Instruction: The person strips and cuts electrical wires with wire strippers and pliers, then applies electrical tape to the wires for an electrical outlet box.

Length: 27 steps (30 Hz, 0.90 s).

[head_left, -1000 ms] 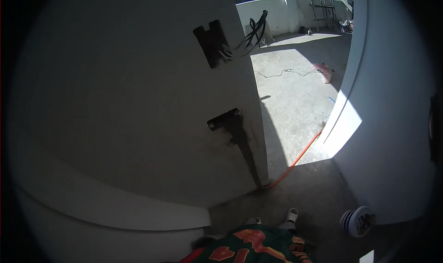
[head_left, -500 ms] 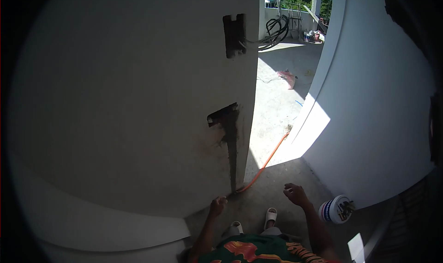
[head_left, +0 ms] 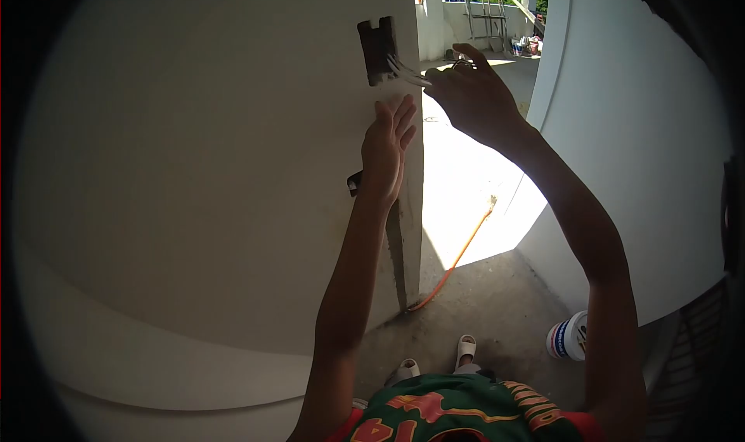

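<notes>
So the pale wall looks smooth and matt apart from its rough-edged cutout with plastic-looking wires, while there's dull concrete floor below it, a plasticky orange tube at its foot and a plastic bucket off to its right.

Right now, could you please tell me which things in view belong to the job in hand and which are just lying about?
In the job:
wires, apparently in the right hand's grip
wall cutout they come from

Apparently lying about:
white bucket, untouched
orange tube, untouched, though possibly related
</notes>
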Each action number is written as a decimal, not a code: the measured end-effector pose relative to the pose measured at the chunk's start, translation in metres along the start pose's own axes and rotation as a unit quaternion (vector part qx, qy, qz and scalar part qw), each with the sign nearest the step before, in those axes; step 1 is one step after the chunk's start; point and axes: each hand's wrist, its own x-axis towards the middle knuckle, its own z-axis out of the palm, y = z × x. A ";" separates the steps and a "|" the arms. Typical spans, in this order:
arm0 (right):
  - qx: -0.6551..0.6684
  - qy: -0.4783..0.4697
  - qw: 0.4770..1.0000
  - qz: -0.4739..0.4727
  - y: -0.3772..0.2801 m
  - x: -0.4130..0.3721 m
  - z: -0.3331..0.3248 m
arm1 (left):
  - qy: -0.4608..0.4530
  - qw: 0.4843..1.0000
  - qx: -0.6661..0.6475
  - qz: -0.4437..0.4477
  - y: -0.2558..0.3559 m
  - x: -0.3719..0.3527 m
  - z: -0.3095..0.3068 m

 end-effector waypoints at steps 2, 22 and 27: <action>0.146 -0.081 0.982 0.093 -0.019 -0.027 0.012 | 0.027 0.997 -0.077 -0.004 0.002 0.021 0.006; 0.872 -0.022 0.410 0.266 -0.060 -0.083 0.020 | 0.001 0.999 0.037 -0.012 0.025 -0.002 0.012; 0.829 0.028 0.506 0.236 -0.046 -0.091 0.028 | 0.019 0.999 -0.021 -0.028 0.019 -0.002 0.000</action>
